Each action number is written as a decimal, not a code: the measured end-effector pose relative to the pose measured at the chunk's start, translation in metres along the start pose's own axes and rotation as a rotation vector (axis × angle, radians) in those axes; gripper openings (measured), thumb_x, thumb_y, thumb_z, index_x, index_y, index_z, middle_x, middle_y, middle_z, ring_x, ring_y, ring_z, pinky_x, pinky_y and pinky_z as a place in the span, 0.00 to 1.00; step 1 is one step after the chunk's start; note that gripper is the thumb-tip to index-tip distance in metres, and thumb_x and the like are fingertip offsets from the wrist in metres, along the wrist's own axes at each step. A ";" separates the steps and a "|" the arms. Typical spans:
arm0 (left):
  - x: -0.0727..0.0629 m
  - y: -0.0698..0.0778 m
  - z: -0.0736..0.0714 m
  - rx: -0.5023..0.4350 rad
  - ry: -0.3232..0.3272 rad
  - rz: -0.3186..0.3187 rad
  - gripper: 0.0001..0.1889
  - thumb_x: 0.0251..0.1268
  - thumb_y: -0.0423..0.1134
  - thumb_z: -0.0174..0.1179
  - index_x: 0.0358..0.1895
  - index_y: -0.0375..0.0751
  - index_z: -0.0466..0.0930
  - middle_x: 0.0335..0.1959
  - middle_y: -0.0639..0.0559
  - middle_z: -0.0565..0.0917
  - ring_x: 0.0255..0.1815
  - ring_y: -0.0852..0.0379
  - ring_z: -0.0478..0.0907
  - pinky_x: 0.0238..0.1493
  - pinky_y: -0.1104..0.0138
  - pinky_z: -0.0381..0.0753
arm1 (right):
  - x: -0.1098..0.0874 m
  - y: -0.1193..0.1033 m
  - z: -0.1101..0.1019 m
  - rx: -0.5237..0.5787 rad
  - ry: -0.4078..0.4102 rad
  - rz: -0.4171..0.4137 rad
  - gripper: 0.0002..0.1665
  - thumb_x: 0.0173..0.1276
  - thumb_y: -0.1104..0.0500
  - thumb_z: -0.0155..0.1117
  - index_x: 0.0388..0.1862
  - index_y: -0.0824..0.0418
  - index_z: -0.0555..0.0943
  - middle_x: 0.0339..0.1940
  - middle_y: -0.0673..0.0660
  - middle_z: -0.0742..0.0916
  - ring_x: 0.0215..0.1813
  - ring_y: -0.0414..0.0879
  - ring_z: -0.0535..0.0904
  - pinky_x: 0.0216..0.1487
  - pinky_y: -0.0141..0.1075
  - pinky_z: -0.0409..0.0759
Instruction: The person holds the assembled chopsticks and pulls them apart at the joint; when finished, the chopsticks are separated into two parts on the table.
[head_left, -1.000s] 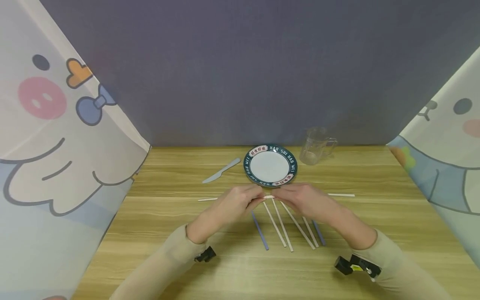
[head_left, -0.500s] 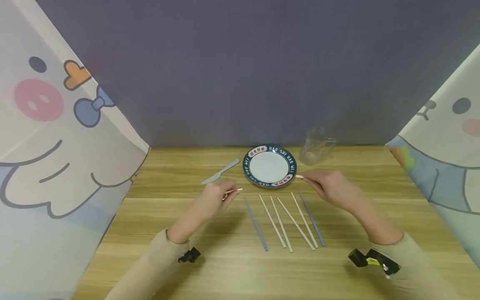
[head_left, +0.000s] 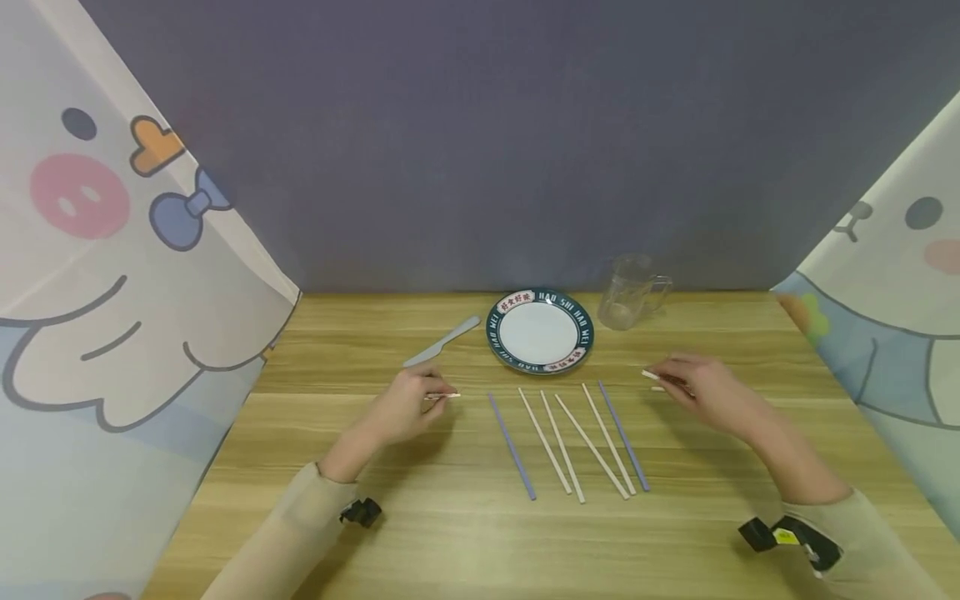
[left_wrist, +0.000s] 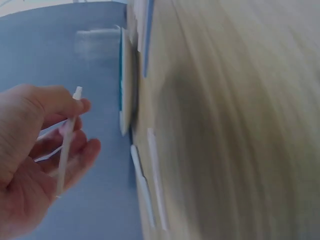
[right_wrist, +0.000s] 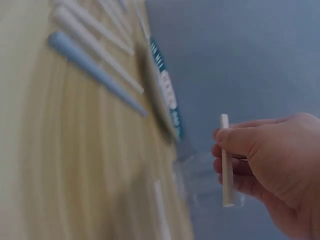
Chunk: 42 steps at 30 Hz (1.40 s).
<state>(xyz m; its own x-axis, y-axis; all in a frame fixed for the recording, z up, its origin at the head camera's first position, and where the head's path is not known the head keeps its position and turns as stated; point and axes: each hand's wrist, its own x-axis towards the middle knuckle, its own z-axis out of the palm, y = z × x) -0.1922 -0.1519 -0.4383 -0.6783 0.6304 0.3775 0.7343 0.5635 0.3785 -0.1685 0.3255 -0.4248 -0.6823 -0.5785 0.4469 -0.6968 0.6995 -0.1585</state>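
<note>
My left hand [head_left: 408, 404] pinches a slim white stick [left_wrist: 66, 150] between thumb and fingers, above the table left of the chopsticks. A narrower white tip pokes out past the fingertips. On the other side, my right hand [head_left: 705, 387] pinches a short white stick [right_wrist: 227, 180], held off the table to the right. Below the left hand lies another white stick [left_wrist: 156, 175], close to the pale knife [head_left: 442, 342]. One more white stick [right_wrist: 161, 210] is on the table near the right hand, mostly hidden by it in the head view.
Between the hands, several white chopsticks [head_left: 558, 446] lie fanned, flanked by a blue chopstick [head_left: 512, 446] on the left and another blue chopstick [head_left: 624, 437] on the right. Behind them are a green-rimmed plate [head_left: 495, 342] and a clear mug [head_left: 624, 296], near the grey back wall [head_left: 480, 150].
My hands were together in front of the plate at a small white piece. They have moved apart, left and right, each with a white stick, uncovering the upper ends of the chopsticks.
</note>
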 end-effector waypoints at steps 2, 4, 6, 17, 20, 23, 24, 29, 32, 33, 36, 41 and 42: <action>-0.003 -0.005 0.001 0.007 -0.041 -0.030 0.05 0.63 0.25 0.71 0.40 0.34 0.93 0.32 0.50 0.84 0.31 0.57 0.79 0.32 0.73 0.82 | -0.006 0.005 0.002 -0.001 -0.018 0.031 0.17 0.55 0.73 0.80 0.44 0.62 0.89 0.31 0.46 0.86 0.28 0.28 0.73 0.26 0.29 0.74; -0.004 -0.011 0.003 0.017 -0.077 -0.053 0.04 0.64 0.26 0.71 0.40 0.34 0.93 0.32 0.51 0.84 0.29 0.61 0.76 0.30 0.75 0.78 | -0.011 0.009 0.005 -0.009 -0.030 0.053 0.17 0.54 0.73 0.81 0.40 0.59 0.88 0.29 0.45 0.87 0.28 0.31 0.76 0.26 0.30 0.77; -0.006 -0.014 0.004 0.024 -0.105 -0.075 0.04 0.65 0.26 0.72 0.40 0.35 0.93 0.31 0.52 0.85 0.29 0.65 0.75 0.29 0.76 0.78 | -0.015 0.013 0.008 -0.018 -0.037 0.058 0.16 0.53 0.72 0.82 0.35 0.57 0.87 0.28 0.44 0.87 0.29 0.33 0.79 0.28 0.31 0.80; -0.006 -0.027 0.011 0.023 -0.168 -0.183 0.04 0.63 0.28 0.74 0.37 0.40 0.94 0.36 0.50 0.92 0.35 0.60 0.86 0.38 0.73 0.86 | -0.030 0.030 0.021 -0.035 -0.136 0.153 0.13 0.57 0.68 0.82 0.32 0.55 0.85 0.28 0.42 0.81 0.31 0.31 0.71 0.28 0.32 0.74; -0.006 -0.028 0.011 0.003 -0.189 -0.207 0.04 0.63 0.27 0.74 0.37 0.39 0.93 0.37 0.49 0.92 0.37 0.58 0.88 0.40 0.73 0.88 | -0.031 0.030 0.021 -0.020 -0.156 0.194 0.12 0.60 0.67 0.81 0.33 0.55 0.85 0.29 0.42 0.81 0.31 0.31 0.71 0.29 0.32 0.74; -0.006 -0.030 0.012 -0.007 -0.209 -0.221 0.04 0.64 0.26 0.73 0.38 0.38 0.93 0.37 0.48 0.92 0.39 0.56 0.89 0.41 0.73 0.88 | -0.032 0.030 0.022 -0.022 -0.157 0.220 0.12 0.61 0.67 0.80 0.33 0.54 0.85 0.29 0.42 0.81 0.31 0.31 0.72 0.29 0.32 0.76; -0.006 -0.031 0.013 -0.008 -0.214 -0.225 0.04 0.64 0.26 0.73 0.38 0.38 0.93 0.37 0.48 0.92 0.39 0.57 0.89 0.41 0.73 0.88 | -0.032 0.029 0.022 -0.021 -0.158 0.225 0.12 0.61 0.67 0.80 0.33 0.54 0.85 0.29 0.42 0.81 0.31 0.32 0.73 0.29 0.33 0.76; -0.005 -0.032 0.014 -0.002 -0.221 -0.234 0.04 0.63 0.26 0.73 0.38 0.38 0.93 0.36 0.48 0.92 0.36 0.59 0.88 0.39 0.73 0.87 | -0.032 0.029 0.024 -0.027 -0.147 0.238 0.12 0.59 0.67 0.81 0.34 0.54 0.86 0.30 0.43 0.83 0.31 0.34 0.77 0.31 0.35 0.80; -0.004 -0.032 0.013 0.007 -0.221 -0.225 0.04 0.63 0.27 0.74 0.38 0.38 0.92 0.36 0.49 0.91 0.36 0.60 0.87 0.38 0.74 0.87 | -0.029 0.026 0.025 -0.034 -0.103 0.214 0.13 0.56 0.66 0.83 0.34 0.54 0.87 0.30 0.43 0.84 0.31 0.35 0.78 0.31 0.35 0.80; -0.003 -0.031 0.013 0.011 -0.223 -0.218 0.04 0.63 0.27 0.74 0.38 0.39 0.92 0.35 0.49 0.91 0.36 0.60 0.88 0.38 0.73 0.87 | -0.027 0.023 0.025 -0.034 -0.087 0.205 0.13 0.56 0.65 0.84 0.35 0.54 0.87 0.30 0.43 0.85 0.31 0.35 0.78 0.31 0.35 0.80; 0.001 -0.026 0.011 0.035 -0.230 -0.192 0.03 0.64 0.29 0.74 0.38 0.39 0.92 0.36 0.50 0.91 0.36 0.59 0.88 0.40 0.72 0.87 | -0.020 0.012 0.024 -0.021 -0.062 0.208 0.12 0.56 0.65 0.83 0.36 0.56 0.88 0.31 0.45 0.87 0.32 0.38 0.81 0.32 0.36 0.82; 0.015 -0.009 0.010 0.074 -0.250 -0.132 0.03 0.66 0.32 0.74 0.41 0.40 0.92 0.37 0.50 0.90 0.39 0.57 0.89 0.44 0.70 0.89 | -0.003 -0.015 0.026 0.065 -0.090 0.256 0.10 0.60 0.67 0.80 0.40 0.59 0.88 0.35 0.50 0.90 0.36 0.42 0.84 0.38 0.38 0.87; 0.018 -0.006 0.011 0.076 -0.257 -0.123 0.03 0.66 0.33 0.74 0.41 0.40 0.92 0.38 0.50 0.90 0.39 0.57 0.89 0.44 0.69 0.89 | 0.001 -0.021 0.027 0.086 -0.085 0.246 0.11 0.60 0.68 0.79 0.39 0.59 0.88 0.35 0.50 0.90 0.36 0.41 0.84 0.38 0.37 0.87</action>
<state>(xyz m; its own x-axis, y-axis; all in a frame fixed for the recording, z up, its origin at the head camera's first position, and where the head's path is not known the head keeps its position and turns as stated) -0.2085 -0.1385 -0.4430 -0.7408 0.6637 0.1029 0.6533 0.6764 0.3402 -0.1606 0.2992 -0.4455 -0.8468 -0.4317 0.3108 -0.5219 0.7872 -0.3286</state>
